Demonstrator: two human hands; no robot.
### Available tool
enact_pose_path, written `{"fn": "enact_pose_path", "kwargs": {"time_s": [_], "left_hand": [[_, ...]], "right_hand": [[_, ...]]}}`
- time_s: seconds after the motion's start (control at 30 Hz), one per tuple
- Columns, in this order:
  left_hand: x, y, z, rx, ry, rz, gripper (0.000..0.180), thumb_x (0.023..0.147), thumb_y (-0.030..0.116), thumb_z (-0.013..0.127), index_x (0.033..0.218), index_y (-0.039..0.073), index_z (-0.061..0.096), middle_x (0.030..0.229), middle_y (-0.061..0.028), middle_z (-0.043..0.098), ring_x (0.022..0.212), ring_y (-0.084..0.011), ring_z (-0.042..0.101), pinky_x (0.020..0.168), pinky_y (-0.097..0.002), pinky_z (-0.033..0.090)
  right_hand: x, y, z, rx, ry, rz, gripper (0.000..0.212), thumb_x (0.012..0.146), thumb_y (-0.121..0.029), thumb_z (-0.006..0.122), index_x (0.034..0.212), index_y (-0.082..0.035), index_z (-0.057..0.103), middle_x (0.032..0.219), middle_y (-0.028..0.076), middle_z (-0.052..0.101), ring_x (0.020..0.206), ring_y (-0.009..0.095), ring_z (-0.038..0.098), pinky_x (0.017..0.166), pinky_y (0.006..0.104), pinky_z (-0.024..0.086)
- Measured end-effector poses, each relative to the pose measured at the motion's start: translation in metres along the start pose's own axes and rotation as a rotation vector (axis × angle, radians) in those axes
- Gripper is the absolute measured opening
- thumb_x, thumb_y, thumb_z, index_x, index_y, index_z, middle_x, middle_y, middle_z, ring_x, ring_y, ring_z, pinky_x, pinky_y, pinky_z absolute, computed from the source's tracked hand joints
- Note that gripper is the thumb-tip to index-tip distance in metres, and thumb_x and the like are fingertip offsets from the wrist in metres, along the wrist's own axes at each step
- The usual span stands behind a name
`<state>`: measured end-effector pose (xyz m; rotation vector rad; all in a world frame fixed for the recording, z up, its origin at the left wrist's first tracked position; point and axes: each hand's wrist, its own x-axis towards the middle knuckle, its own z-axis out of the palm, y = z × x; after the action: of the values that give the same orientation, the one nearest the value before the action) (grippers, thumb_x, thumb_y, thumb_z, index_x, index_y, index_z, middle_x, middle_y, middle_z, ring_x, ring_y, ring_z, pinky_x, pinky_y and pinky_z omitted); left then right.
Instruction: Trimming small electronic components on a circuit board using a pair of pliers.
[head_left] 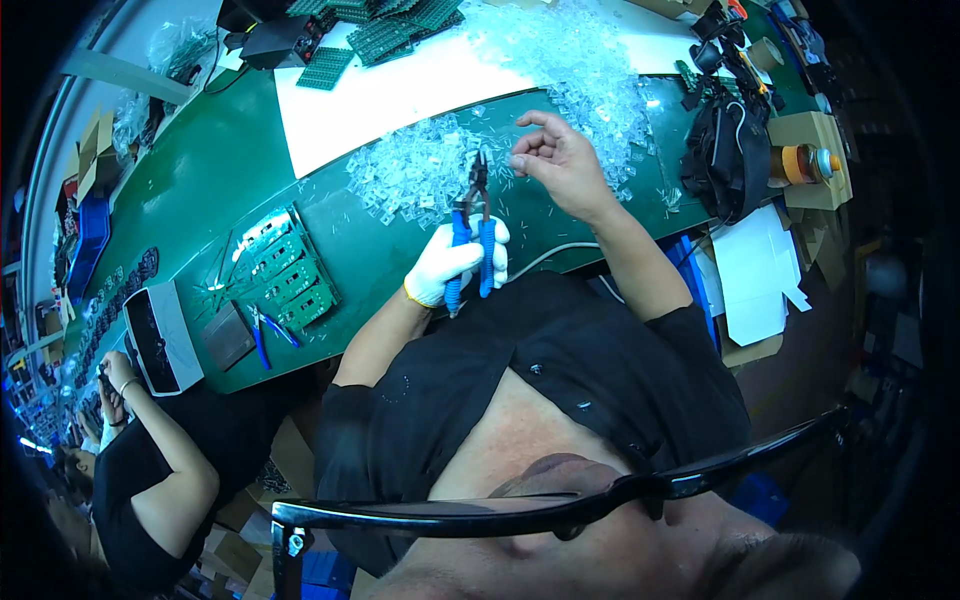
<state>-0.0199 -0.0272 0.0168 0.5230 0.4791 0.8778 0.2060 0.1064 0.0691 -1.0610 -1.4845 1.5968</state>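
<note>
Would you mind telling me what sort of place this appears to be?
Probably an electronics assembly workshop: green circuit boards and a heap of clear pieces lie on a workbench, and the gloved left hand holds blue-handled pliers.

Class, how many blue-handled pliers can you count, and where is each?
2. One pair of pliers is in the gloved left hand; the second pair lies on the green table near the circuit boards. Others may be hidden among the clutter.

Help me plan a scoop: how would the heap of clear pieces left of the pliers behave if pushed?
The heap would probably spread, being many loose pieces. They look like clear plastic, so each is likely light. Some may skid, since the green tabletop looks smooth.
</note>
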Motion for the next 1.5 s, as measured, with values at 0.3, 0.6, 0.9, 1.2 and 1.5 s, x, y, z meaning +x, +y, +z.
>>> {"fn": "enact_pose_path", "kwargs": {"time_s": [0.3, 0.6, 0.9, 1.2, 1.5], "left_hand": [[0.002, -0.004, -0.008, -0.099, -0.066, 0.031, 0.076, 0.089, 0.042, 0.088, 0.14, -0.004, 0.055, 0.11, -0.014, 0.074, 0.099, -0.0308, 0.075, 0.089, -0.0439, 0.06], [0.001, -0.007, -0.006, -0.06, -0.079, 0.08, 0.078, 0.092, 0.044, 0.084, 0.142, -0.007, 0.055, 0.112, -0.0161, 0.075, 0.098, -0.0286, 0.076, 0.084, -0.043, 0.063], [0.001, -0.007, -0.009, -0.062, -0.051, 0.021, 0.081, 0.088, 0.044, 0.088, 0.142, -0.005, 0.055, 0.112, -0.0155, 0.074, 0.099, -0.0294, 0.075, 0.089, -0.0434, 0.061], [0.001, -0.007, -0.008, -0.013, -0.077, -0.003, 0.08, 0.088, 0.044, 0.087, 0.143, -0.005, 0.055, 0.114, -0.0163, 0.074, 0.1, -0.0303, 0.075, 0.089, -0.0446, 0.061], [0.002, -0.008, -0.008, -0.014, -0.075, -0.035, 0.081, 0.088, 0.044, 0.088, 0.143, -0.005, 0.055, 0.113, -0.0157, 0.075, 0.101, -0.0299, 0.075, 0.09, -0.0438, 0.061]], "right_hand": [[-0.014, -0.006, 0.012, -0.664, 0.062, -0.396, 0.054, 0.094, 0.001, 0.071, 0.147, -0.006, 0.062, 0.137, 0.017, 0.071, 0.122, 0.033, 0.069, 0.1, 0.0428, 0.059], [-0.033, 0.02, -0.05, -1.175, 0.268, -0.255, 0.026, 0.088, -0.001, 0.073, 0.114, -0.006, 0.075, 0.098, 0.013, 0.078, 0.098, 0.036, 0.068, 0.087, 0.0478, 0.057], [-0.022, 0.021, -0.026, -1.041, 0.253, -0.349, 0.033, 0.089, -0.004, 0.076, 0.122, -0.008, 0.074, 0.104, 0.014, 0.076, 0.101, 0.035, 0.069, 0.089, 0.0465, 0.056], [-0.01, 0.039, -0.032, -1.055, 0.272, -0.321, 0.031, 0.092, -0.003, 0.076, 0.123, -0.005, 0.072, 0.109, 0.016, 0.077, 0.1, 0.037, 0.073, 0.09, 0.0461, 0.058], [-0.014, 0.034, -0.049, -0.269, 0.331, 0.026, 0.022, 0.103, -0.004, 0.071, 0.124, 0.003, 0.073, 0.112, 0.013, 0.078, 0.098, 0.023, 0.077, 0.088, 0.0359, 0.062]]}}
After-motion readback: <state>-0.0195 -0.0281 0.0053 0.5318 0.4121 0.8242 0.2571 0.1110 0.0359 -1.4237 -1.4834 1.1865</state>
